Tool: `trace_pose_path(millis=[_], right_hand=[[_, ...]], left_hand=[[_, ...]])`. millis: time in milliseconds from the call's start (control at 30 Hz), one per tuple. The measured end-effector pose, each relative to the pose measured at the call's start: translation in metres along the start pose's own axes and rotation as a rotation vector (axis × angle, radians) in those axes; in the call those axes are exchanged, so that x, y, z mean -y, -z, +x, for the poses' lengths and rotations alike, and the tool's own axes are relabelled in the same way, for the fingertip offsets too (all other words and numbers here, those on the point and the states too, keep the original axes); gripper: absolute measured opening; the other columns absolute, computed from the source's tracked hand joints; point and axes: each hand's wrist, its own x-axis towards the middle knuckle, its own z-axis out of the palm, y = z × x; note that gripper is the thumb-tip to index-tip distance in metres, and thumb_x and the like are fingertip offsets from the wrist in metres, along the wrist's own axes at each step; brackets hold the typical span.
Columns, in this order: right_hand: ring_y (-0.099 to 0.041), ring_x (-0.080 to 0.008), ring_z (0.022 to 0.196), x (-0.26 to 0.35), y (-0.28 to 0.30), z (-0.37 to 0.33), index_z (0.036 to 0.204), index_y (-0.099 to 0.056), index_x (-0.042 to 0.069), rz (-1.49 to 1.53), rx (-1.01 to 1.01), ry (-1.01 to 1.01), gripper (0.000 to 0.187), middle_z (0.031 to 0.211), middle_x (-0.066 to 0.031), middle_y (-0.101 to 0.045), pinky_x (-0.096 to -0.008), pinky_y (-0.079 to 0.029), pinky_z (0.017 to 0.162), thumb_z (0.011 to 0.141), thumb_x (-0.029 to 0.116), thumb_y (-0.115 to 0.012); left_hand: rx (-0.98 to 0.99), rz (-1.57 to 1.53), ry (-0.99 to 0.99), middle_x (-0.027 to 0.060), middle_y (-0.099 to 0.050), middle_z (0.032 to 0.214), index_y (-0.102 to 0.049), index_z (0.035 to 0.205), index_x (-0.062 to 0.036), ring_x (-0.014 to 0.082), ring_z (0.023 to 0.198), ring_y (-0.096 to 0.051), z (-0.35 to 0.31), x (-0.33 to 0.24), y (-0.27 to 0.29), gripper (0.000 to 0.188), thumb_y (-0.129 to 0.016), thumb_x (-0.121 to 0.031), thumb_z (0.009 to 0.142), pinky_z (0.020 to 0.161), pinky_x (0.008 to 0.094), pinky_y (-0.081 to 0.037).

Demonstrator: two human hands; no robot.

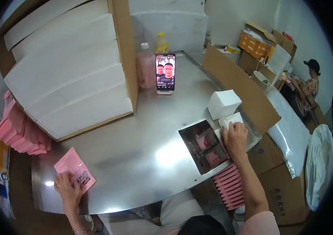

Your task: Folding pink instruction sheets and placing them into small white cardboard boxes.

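Note:
At the left of the metal tabletop lies a flat pink printed packet (74, 168). My left hand (68, 190) grips its lower edge, the fingers curled over its top. On the right, my right hand (236, 138) grasps a small white box (229, 118), fingers over its top and thumb at its near left side. A second white box (224, 103) stands right behind that one. Beside my right hand a rectangular opening (203, 147) is set into the tabletop, with pink pieces visible inside. What the white box holds cannot be seen.
A large carton (123, 58) of white boxes stands at the back left, beside stacked pink packets (23, 131). A phone (165, 74) stands before two bottles. A cardboard flap (241, 86) borders the right side. Pink pieces (229, 186) are stacked below the opening. Another person (309, 88) sits far right.

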Motion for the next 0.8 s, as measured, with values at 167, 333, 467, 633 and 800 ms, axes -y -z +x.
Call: trace_pose_path(millis=[167, 333, 467, 633, 800], right_hand=[[-0.054, -0.0309, 0.086, 0.001, -0.016, 0.003, 0.091, -0.066, 0.002, 0.057, 0.081, -0.021, 0.013, 0.088, -0.0133, -0.054, -0.0439, -0.044, 0.076, 0.084, 0.012, -0.068], [-0.054, -0.0318, 0.087, -0.012, -0.022, 0.000, 0.094, -0.066, -0.001, 0.146, 0.051, -0.043, 0.015, 0.088, -0.0145, -0.054, -0.0433, -0.045, 0.074, 0.081, 0.007, -0.067], [-0.058, -0.0354, 0.090, -0.009, -0.016, 0.009, 0.107, -0.064, -0.003, 0.231, 0.007, -0.065, 0.026, 0.096, -0.0163, -0.059, -0.0459, -0.048, 0.078, 0.082, 0.005, -0.065], [-0.055, -0.0375, 0.125, 0.105, 0.056, -0.074, 0.129, -0.058, 0.001, 0.655, 0.363, 0.733, 0.042, 0.133, -0.0211, -0.055, -0.0538, -0.042, 0.108, 0.089, 0.014, -0.055], [-0.062, -0.0297, 0.099, 0.146, 0.042, -0.023, 0.115, -0.068, 0.010, 0.459, 0.439, 0.613, 0.037, 0.098, -0.0162, -0.060, -0.0625, -0.026, 0.114, 0.080, 0.021, -0.063]], left_hand=[[0.139, -0.211, -0.027, 0.0156, -0.057, 0.098, -0.053, 0.105, -0.0018, 0.0331, 0.082, -0.054, 0.011, -0.016, 0.019, 0.014, -0.052, 0.001, 0.092, 0.079, 0.0436, -0.042], [0.253, -0.643, -0.187, 0.0224, -0.060, 0.112, -0.050, 0.133, -0.0022, 0.0372, 0.092, -0.060, 0.002, -0.160, -0.009, 0.035, -0.052, -0.012, 0.100, 0.081, 0.0461, -0.048], [0.311, -0.609, -0.587, 0.0240, -0.058, 0.111, -0.053, 0.127, 0.0027, 0.0375, 0.093, -0.059, -0.026, -0.218, -0.040, 0.047, -0.066, -0.007, 0.082, 0.077, 0.0465, -0.048], [0.391, -0.809, -0.584, 0.0245, -0.048, 0.135, -0.056, 0.128, -0.0010, 0.0421, 0.121, -0.049, -0.017, -0.217, -0.038, 0.071, -0.081, -0.025, 0.067, 0.086, 0.0516, -0.044], [0.383, -0.441, -0.473, 0.0236, -0.041, 0.145, -0.052, 0.134, -0.0011, 0.0478, 0.133, -0.039, -0.023, -0.224, -0.040, 0.090, -0.076, -0.052, 0.064, 0.101, 0.0648, -0.029]])
